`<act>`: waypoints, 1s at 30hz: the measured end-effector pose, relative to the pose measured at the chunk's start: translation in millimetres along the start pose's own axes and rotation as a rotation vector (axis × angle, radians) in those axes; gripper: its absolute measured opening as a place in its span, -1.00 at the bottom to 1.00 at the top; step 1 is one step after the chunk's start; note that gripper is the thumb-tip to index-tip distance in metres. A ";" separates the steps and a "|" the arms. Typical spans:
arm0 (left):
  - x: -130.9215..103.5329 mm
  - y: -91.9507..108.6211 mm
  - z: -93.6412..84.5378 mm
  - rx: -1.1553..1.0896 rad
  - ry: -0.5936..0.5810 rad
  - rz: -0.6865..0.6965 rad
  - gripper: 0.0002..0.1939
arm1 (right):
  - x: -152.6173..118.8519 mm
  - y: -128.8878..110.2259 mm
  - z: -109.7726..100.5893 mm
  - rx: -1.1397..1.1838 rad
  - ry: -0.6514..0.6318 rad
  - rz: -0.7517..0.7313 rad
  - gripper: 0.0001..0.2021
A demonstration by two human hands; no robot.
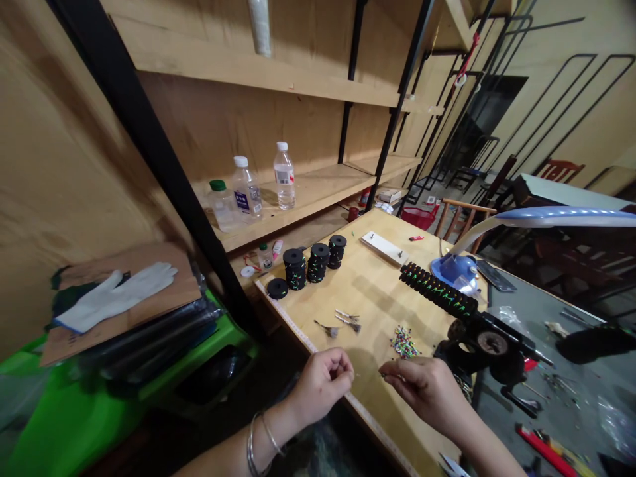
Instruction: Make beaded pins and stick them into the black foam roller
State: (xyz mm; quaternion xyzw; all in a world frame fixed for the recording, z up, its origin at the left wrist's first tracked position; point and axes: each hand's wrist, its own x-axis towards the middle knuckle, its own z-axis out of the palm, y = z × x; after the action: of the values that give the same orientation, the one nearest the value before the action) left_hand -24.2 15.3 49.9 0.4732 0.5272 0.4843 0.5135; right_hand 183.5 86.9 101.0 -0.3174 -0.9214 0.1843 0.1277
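Both bare hands are over the near edge of the wooden table point(382, 305), a small gap between them. My left hand point(325, 384), with bangles at the wrist, has its fingers curled and the thumb against them; what they hold, if anything, is too small to see. Thumb and forefinger of my right hand point(427, 387) pinch a tiny dark thing I cannot make out. Just beyond the right hand lies a pile of small multicoloured beads point(405, 341). Several little pieces with feathery grey ends point(350, 322) rest farther left on the wood.
Stacks of black spools point(294, 271) stand at the far left edge. A black hand-cranked device point(467, 341) carries a row of black discs point(437, 291) at right, beside a blue lamp point(452, 271). Scissors point(452, 464) lie near my right forearm. Shelves with bottles point(285, 175) rise behind.
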 end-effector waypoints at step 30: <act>41.7 5.5 16.6 -0.468 -0.390 -0.310 -0.66 | 12.0 5.0 -4.6 0.185 -0.087 0.149 -0.49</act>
State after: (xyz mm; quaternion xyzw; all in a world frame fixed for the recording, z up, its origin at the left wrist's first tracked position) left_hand -8.7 57.7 51.9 0.3405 0.3593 0.4089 0.7667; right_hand 178.5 99.3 104.4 -0.3638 -0.8789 0.2911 0.1023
